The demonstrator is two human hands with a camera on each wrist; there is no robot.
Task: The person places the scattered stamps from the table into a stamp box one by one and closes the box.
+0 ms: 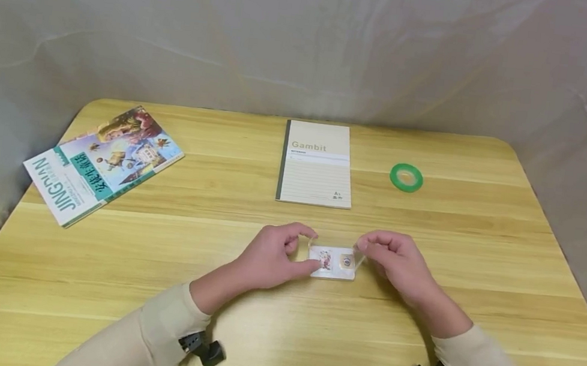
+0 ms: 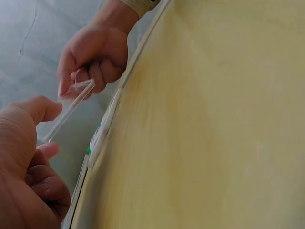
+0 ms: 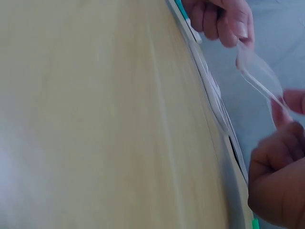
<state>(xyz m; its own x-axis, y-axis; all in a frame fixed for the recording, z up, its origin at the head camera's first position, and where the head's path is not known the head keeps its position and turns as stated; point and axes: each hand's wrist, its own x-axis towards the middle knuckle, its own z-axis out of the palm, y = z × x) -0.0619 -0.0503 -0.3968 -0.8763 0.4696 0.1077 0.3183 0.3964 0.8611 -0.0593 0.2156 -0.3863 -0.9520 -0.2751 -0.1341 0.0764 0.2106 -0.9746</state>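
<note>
A small flat piece with a white face (image 1: 336, 266) is between my hands in the head view. A reddish figure and a tan square with a round emblem show on it. In the wrist views see-through plastic (image 2: 71, 110) stretches from hand to hand, seen nearly edge-on above the table. I cannot tell whether the plastic and the white face are one thing. My left hand (image 1: 270, 259) pinches the left end, its thumb over the figure. At the right end my right hand (image 1: 397, 260) pinches a corner, with a clear edge slanting down beside its fingers.
Behind the hands lies a Gambit notebook (image 1: 316, 176) on the wooden table (image 1: 215, 198). A green tape roll (image 1: 406, 178) is to its right. A picture book (image 1: 105, 164) lies slanted at the far left. A pale curtain (image 1: 309, 46) hangs behind the table.
</note>
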